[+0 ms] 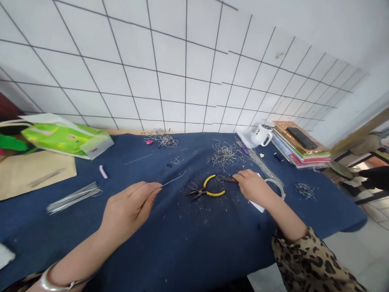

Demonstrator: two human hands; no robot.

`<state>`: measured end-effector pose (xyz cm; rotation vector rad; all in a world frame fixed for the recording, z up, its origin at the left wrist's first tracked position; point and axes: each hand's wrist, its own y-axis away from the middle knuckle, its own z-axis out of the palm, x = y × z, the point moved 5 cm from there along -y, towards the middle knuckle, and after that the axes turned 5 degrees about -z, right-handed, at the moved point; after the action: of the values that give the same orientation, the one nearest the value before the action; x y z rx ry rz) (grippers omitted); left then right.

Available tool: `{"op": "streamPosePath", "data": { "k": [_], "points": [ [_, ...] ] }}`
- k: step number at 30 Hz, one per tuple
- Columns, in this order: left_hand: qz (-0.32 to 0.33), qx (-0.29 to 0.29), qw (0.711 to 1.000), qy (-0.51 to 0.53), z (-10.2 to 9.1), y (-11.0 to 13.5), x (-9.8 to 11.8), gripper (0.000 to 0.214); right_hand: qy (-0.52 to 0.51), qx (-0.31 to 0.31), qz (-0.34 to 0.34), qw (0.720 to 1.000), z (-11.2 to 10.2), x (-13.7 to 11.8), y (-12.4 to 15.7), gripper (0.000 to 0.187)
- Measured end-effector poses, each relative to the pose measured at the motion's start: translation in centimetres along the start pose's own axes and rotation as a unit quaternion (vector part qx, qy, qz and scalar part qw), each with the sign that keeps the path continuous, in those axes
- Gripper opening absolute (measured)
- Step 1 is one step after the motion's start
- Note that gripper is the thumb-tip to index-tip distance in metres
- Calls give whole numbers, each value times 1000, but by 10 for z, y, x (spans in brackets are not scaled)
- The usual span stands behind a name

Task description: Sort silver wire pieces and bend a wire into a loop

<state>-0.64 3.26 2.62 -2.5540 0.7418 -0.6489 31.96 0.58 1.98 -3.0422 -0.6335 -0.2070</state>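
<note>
My left hand (131,205) hovers over the blue cloth at centre left, fingers pinched on the end of a thin straight wire (174,180) that runs up and right from the fingertips. My right hand (252,185) rests at centre right, fingers closed on a dark brown tool handle (227,179) lying on the cloth. Yellow-handled pliers (208,189) lie just left of my right hand, between the two hands. A coil of wire (276,183) sits beside my right wrist.
The table is covered by a blue cloth (184,243). Cut wire bits lie in a heap (224,154) and a smaller heap (164,140) further back. A straight wire bundle (73,197) lies left. A white mug (261,134), stacked books (298,145) and a green bag (65,137) line the back.
</note>
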Motion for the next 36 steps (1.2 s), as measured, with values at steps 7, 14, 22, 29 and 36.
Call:
{"op": "streamPosePath", "data": {
  "k": [7,14,22,29,36],
  "points": [
    [29,39,999,10,-8,1,11,18,28,-50,41,998,17,32,10,46],
    [123,141,982,-24,-22,8,21,22,-35,-33,89,995,-3,50,20,27],
    [123,146,982,6,-21,10,27,25,-240,58,26,969,-30,-10,-10,46],
    [83,155,984,14,-16,9,19,22,-544,-7,-4,839,-27,-99,-47,32],
    [80,177,980,-35,-19,7,12,24,-662,-33,-20,749,-38,-148,-52,24]
  ]
}}
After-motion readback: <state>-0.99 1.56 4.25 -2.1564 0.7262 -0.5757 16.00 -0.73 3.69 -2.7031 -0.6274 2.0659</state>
